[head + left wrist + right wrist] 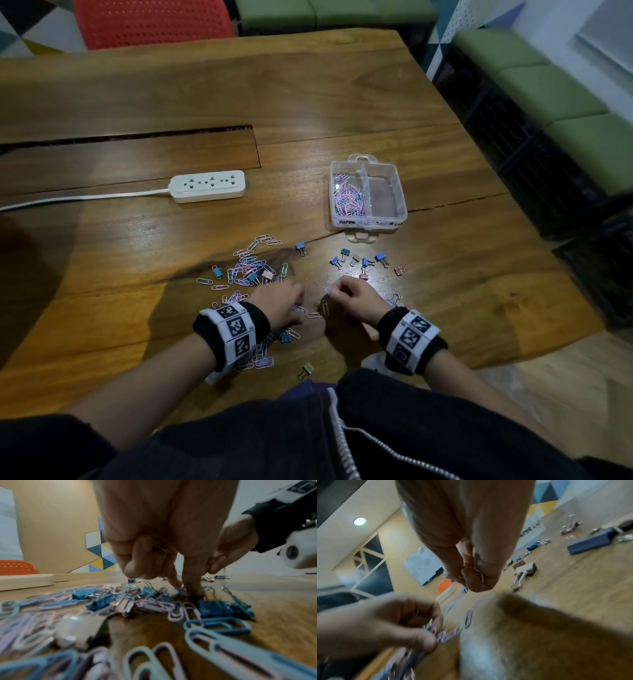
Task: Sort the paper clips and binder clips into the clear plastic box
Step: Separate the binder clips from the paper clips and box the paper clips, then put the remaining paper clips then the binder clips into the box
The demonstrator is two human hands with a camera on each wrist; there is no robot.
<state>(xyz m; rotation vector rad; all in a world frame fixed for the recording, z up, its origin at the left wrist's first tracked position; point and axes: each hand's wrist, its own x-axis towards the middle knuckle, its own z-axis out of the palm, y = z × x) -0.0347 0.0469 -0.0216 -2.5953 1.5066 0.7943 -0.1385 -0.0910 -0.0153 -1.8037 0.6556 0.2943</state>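
Pastel paper clips (250,267) lie in a loose pile mixed with a few binder clips. My left hand (281,301) is at the pile's near right edge. Its thumb and forefinger (187,588) pinch paper clips on the wood, beside blue binder clips (212,608). My right hand (349,294) is curled just above the table. It is a fist (471,577) gripping a paper clip whose wire shows between the fingers. Several binder clips (364,262) are scattered beyond it. The clear box (390,205) stands farther back; its left compartment holds paper clips (349,198).
A single paper clip (324,307) lies between my hands. An olive binder clip (307,370) sits near the front edge. A white power strip (209,186) with its cord lies at the left, before a slot in the table (137,137). A red chair (150,20) stands behind.
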